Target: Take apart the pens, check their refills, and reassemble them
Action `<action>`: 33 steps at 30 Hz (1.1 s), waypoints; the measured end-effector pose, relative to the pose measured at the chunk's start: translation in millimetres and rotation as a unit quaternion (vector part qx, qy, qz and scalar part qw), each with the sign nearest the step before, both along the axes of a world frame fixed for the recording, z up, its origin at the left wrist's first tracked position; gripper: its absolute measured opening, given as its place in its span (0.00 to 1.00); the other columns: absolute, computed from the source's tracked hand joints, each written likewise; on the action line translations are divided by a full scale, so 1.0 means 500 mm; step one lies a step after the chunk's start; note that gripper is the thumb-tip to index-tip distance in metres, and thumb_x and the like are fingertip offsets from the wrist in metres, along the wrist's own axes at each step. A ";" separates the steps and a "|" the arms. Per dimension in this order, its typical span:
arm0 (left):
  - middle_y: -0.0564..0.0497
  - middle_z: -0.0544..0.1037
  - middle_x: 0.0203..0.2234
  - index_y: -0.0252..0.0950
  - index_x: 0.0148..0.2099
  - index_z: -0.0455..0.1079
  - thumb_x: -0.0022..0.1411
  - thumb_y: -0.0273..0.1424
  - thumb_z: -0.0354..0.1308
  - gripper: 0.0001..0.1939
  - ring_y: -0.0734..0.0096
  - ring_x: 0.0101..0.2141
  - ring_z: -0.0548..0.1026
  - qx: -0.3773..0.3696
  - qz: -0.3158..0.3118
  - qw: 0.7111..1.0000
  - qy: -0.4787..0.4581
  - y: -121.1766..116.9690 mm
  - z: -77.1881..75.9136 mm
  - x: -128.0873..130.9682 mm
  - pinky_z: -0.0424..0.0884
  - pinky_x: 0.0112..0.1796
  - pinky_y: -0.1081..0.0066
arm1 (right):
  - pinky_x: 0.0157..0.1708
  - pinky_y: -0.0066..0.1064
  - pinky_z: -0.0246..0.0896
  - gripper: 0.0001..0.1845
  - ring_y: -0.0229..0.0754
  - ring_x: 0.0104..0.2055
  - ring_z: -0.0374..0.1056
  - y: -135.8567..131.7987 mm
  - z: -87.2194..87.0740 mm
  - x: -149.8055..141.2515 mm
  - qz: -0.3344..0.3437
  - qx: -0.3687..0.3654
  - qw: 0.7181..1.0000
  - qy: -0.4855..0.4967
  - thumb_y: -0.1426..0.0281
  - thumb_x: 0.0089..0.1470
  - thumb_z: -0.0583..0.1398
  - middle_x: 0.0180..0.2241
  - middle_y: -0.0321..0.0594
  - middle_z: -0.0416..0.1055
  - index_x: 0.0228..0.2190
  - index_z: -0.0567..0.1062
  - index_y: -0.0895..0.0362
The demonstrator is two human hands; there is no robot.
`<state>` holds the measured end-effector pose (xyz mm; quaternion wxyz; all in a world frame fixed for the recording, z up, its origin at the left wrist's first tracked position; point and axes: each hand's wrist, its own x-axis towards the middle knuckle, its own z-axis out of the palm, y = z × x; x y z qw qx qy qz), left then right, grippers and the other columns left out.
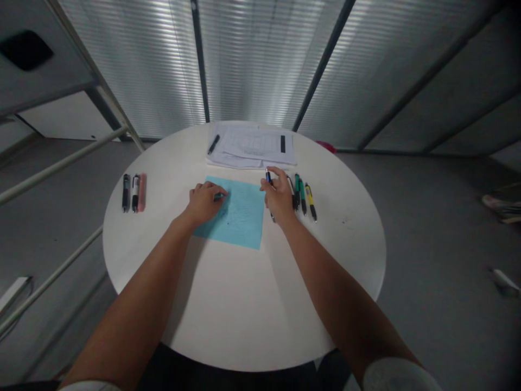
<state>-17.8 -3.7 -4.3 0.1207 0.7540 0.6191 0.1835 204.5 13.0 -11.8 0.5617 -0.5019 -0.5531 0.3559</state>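
A blue sheet of paper [244,220] with faint handwriting lies on the white round table [236,304]. My left hand [203,203] rests over its upper left part, thumb and fingers closed around a small dark piece I cannot make out. Just past the sheet's right edge, my right hand [280,198] grips a pen [268,175] that stands up between thumb and forefinger; its lower end shows under the hand. Beside that hand lie several pens, among them a green pen [302,196] and a yellow pen [311,202]; my fingers partly cover the nearest ones.
White printed papers [248,146] are piled at the table's far side, with a black pen [214,144] on them. On the left lie a dark pen [126,193], a white-and-black pen [135,193] and a pink pen [142,192]. White metal rails [61,163] run left of the table.
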 end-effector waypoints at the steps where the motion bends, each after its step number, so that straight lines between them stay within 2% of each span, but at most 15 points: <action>1: 0.45 0.75 0.47 0.45 0.47 0.77 0.62 0.35 0.55 0.14 0.48 0.49 0.69 -0.002 0.000 1.000 0.000 0.000 0.000 0.000 0.62 0.52 0.47 | 0.20 0.27 0.55 0.23 0.33 0.20 0.57 -0.004 0.002 0.000 -0.002 0.019 0.999 -0.047 0.65 0.56 0.57 0.31 0.33 0.70 0.54 0.67 0.47; 3: 0.45 0.75 0.47 0.46 0.47 0.77 0.62 0.35 0.55 0.14 0.48 0.50 0.69 -0.004 -0.001 1.000 -0.003 0.000 0.001 0.000 0.62 0.52 0.46 | 0.28 0.29 0.61 0.28 0.35 0.26 0.61 -0.013 0.008 0.002 -0.015 0.055 0.986 -0.156 0.72 0.54 0.55 0.40 0.38 0.71 0.57 0.67 0.47; 5: 0.44 0.75 0.48 0.46 0.47 0.77 0.62 0.35 0.54 0.14 0.48 0.50 0.69 -0.004 -0.003 1.000 -0.005 0.000 0.002 0.000 0.62 0.52 0.46 | 0.34 0.32 0.63 0.33 0.39 0.36 0.66 -0.024 0.016 0.002 -0.046 0.080 0.957 -0.276 0.76 0.50 0.54 0.46 0.42 0.70 0.58 0.68 0.49; 7: 0.44 0.75 0.48 0.45 0.47 0.77 0.62 0.35 0.54 0.14 0.47 0.50 0.69 -0.001 -0.003 1.000 -0.006 -0.001 0.002 0.000 0.63 0.51 0.46 | 0.36 0.33 0.63 0.34 0.43 0.42 0.67 -0.031 0.022 0.002 -0.085 0.085 0.926 -0.359 0.78 0.49 0.53 0.49 0.44 0.68 0.58 0.69 0.49; 9: 0.44 0.75 0.47 0.45 0.47 0.78 0.62 0.35 0.54 0.14 0.47 0.50 0.69 0.003 -0.003 1.000 -0.006 -0.002 0.002 0.000 0.63 0.51 0.46 | 0.35 0.34 0.62 0.33 0.46 0.45 0.66 -0.034 0.024 0.003 -0.122 0.084 0.904 -0.402 0.78 0.50 0.53 0.50 0.44 0.68 0.58 0.69 0.49; 12: 0.44 0.75 0.47 0.44 0.47 0.77 0.62 0.35 0.53 0.14 0.46 0.49 0.69 0.006 -0.005 1.000 -0.007 -0.003 0.003 0.000 0.62 0.51 0.45 | 0.34 0.34 0.60 0.26 0.47 0.45 0.65 -0.030 0.018 0.008 -0.157 0.078 0.886 -0.429 0.78 0.50 0.53 0.48 0.45 0.67 0.50 0.74 0.51; 14: 0.44 0.75 0.47 0.44 0.47 0.77 0.62 0.35 0.53 0.15 0.46 0.50 0.69 0.003 -0.008 1.000 -0.005 -0.003 0.003 0.001 0.62 0.51 0.45 | 0.35 0.36 0.59 0.21 0.47 0.43 0.65 -0.024 0.012 0.014 -0.162 0.074 0.877 -0.446 0.79 0.50 0.53 0.47 0.46 0.66 0.42 0.77 0.53; 16: 0.44 0.75 0.47 0.44 0.47 0.77 0.62 0.35 0.53 0.15 0.46 0.50 0.69 0.000 -0.006 1.000 -0.003 -0.003 0.004 0.001 0.62 0.51 0.46 | 0.39 0.37 0.59 0.19 0.47 0.43 0.64 -0.020 0.008 0.019 -0.156 0.067 0.870 -0.463 0.80 0.49 0.53 0.46 0.47 0.65 0.40 0.77 0.54; 24: 0.44 0.75 0.47 0.44 0.47 0.77 0.62 0.35 0.54 0.14 0.46 0.49 0.68 0.008 -0.005 1.000 -0.006 -0.002 -0.001 0.001 0.62 0.50 0.46 | 0.43 0.42 0.52 0.17 0.50 0.46 0.63 -0.026 0.009 0.022 -0.173 0.018 0.839 -0.516 0.77 0.59 0.51 0.47 0.48 0.68 0.38 0.79 0.55; 30: 0.43 0.75 0.47 0.43 0.47 0.77 0.62 0.34 0.54 0.15 0.45 0.49 0.68 0.005 -0.003 1.000 -0.003 -0.001 -0.002 0.001 0.62 0.50 0.45 | 0.46 0.43 0.51 0.19 0.51 0.50 0.62 -0.027 0.009 0.020 -0.181 -0.031 0.834 -0.521 0.77 0.60 0.51 0.50 0.51 0.67 0.44 0.79 0.57; 33: 0.43 0.75 0.47 0.43 0.47 0.77 0.62 0.34 0.54 0.14 0.44 0.49 0.68 0.008 -0.001 1.000 -0.005 0.000 -0.003 0.001 0.62 0.50 0.45 | 0.47 0.44 0.51 0.19 0.53 0.51 0.61 -0.028 0.009 0.020 -0.183 -0.033 0.833 -0.522 0.77 0.59 0.51 0.50 0.53 0.67 0.43 0.80 0.58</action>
